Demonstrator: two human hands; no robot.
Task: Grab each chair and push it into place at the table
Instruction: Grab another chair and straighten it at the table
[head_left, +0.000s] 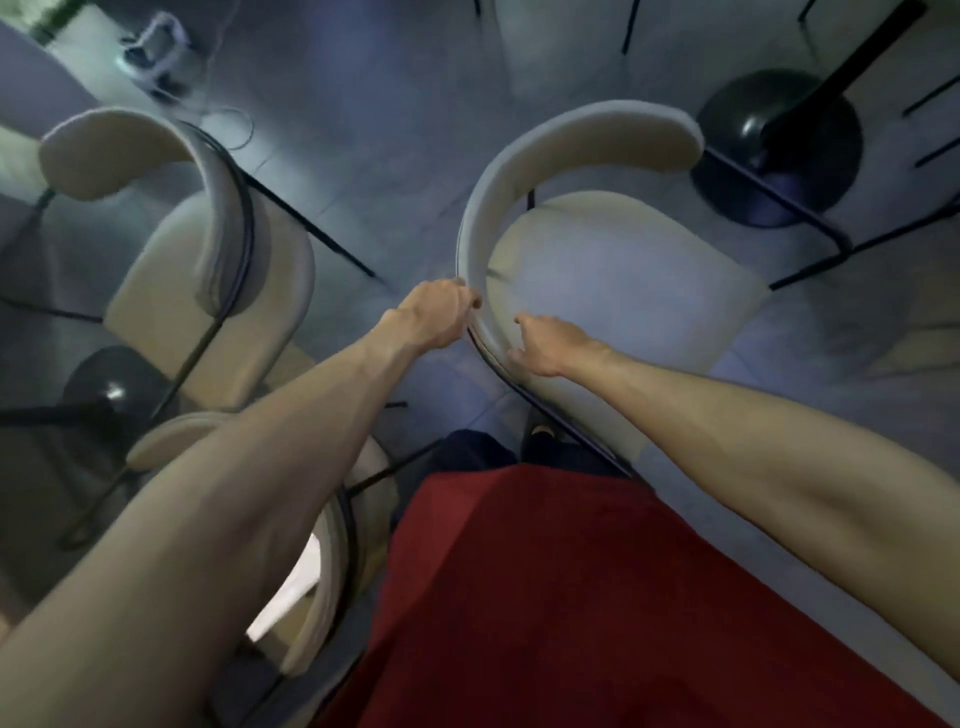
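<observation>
A cream chair (613, 270) with a curved padded backrest and thin black legs stands in front of me, seat facing up and to the right. My left hand (436, 312) is closed around the left bend of its backrest. My right hand (545, 345) rests against the lower part of the same backrest, fingers loosely spread; whether it grips is unclear. A round black table base (779, 150) with its dark post sits beyond the chair at the upper right.
A second cream chair (208, 270) stands at the left, and a third chair (322, 571) sits under my left forearm. Another black table base (109, 395) is at the left. Cables and a device (156, 52) lie on the grey tiled floor.
</observation>
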